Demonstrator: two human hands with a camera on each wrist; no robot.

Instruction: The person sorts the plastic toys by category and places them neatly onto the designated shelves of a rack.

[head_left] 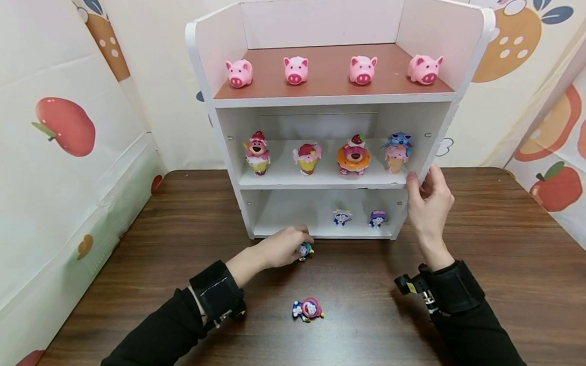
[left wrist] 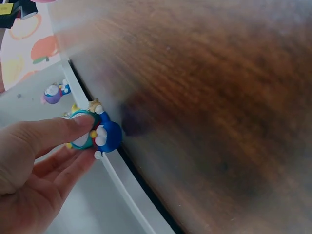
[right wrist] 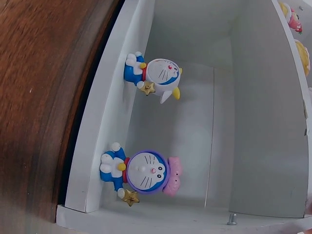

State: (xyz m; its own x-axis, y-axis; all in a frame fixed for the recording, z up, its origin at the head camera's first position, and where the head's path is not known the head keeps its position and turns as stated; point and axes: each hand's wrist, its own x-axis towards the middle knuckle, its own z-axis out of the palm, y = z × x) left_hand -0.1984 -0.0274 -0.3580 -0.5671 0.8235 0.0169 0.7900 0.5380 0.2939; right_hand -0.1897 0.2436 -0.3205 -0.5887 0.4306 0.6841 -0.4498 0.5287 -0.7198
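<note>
My left hand (head_left: 282,248) pinches a Doraemon figurine (left wrist: 108,135) with a teal hood between thumb and fingers, just in front of the bottom shelf's front edge. The figurine's head is partly hidden by the thumb in the left wrist view. With thumb and fingers, my right hand (head_left: 430,205) grips the right side panel of the white shelf unit (head_left: 322,188). Two more Doraemon figurines stand on the bottom shelf's right half: one with a white hood (right wrist: 163,71), one with a purple hood (right wrist: 146,170). Another figurine with a pink hood (head_left: 309,309) lies on the table.
Several pink pig figurines (head_left: 296,70) line the brown top shelf. Along the middle shelf stand several dessert-style figurines (head_left: 353,157), including a strawberry-topped one (head_left: 307,157). Beneath the unit is a dark wooden table (head_left: 365,325), with fruit-patterned covering (head_left: 64,126) around it.
</note>
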